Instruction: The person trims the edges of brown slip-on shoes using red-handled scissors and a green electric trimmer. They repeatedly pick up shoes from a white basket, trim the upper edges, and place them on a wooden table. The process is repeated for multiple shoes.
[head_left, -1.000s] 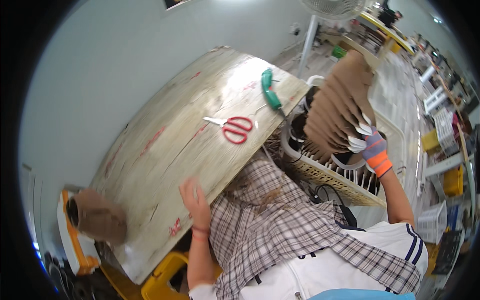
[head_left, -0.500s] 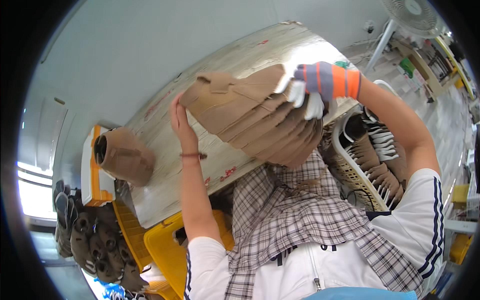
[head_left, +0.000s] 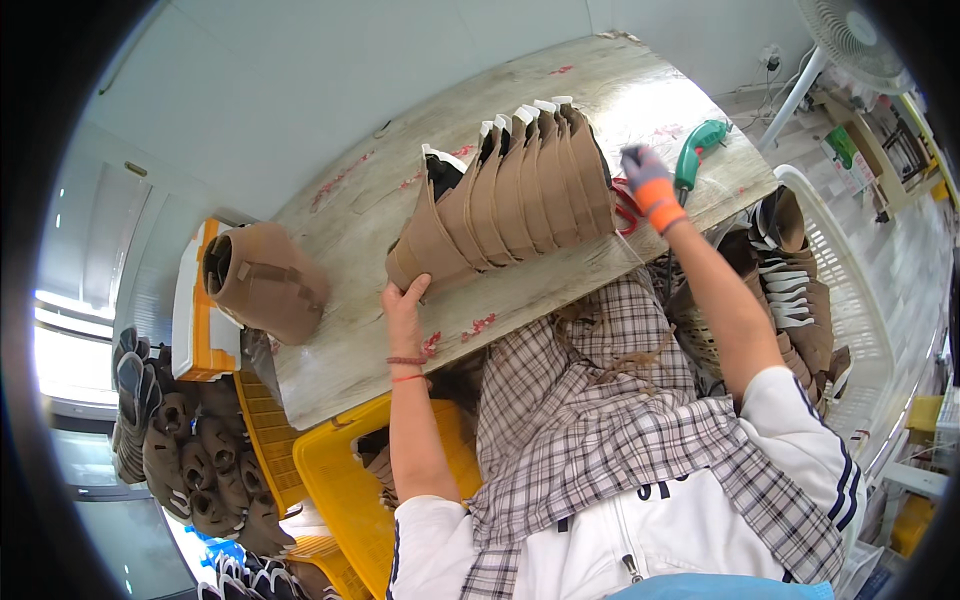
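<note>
A: Lying on its side across the worktable (head_left: 330, 330), your stack of brown boot uppers (head_left: 510, 195) fans out toward the far edge. Your left hand (head_left: 405, 310) is closed on its near, narrow end, thumb up against the lowest piece.

B: And my right?

A: Your right hand (head_left: 645, 180), in its grey and orange glove, sits just beside the wide end of the stack. I cannot tell whether it grips anything; its fingers look loosely curled over the red scissors (head_left: 625, 205) there.

B: How will the stack handle?

A: I judge it soft and floppy, light piece by piece but bulky, and nested loosely, so it may slide apart. Take it from both ends and press inward, or support it from beneath.

B: What lies around it?

A: A green tool (head_left: 700, 145) is past the scissors. 1 single upper (head_left: 265, 280) rests on an orange crate (head_left: 200, 320) to your left, and a white basket (head_left: 850, 330) of more uppers stands on your right.
</note>
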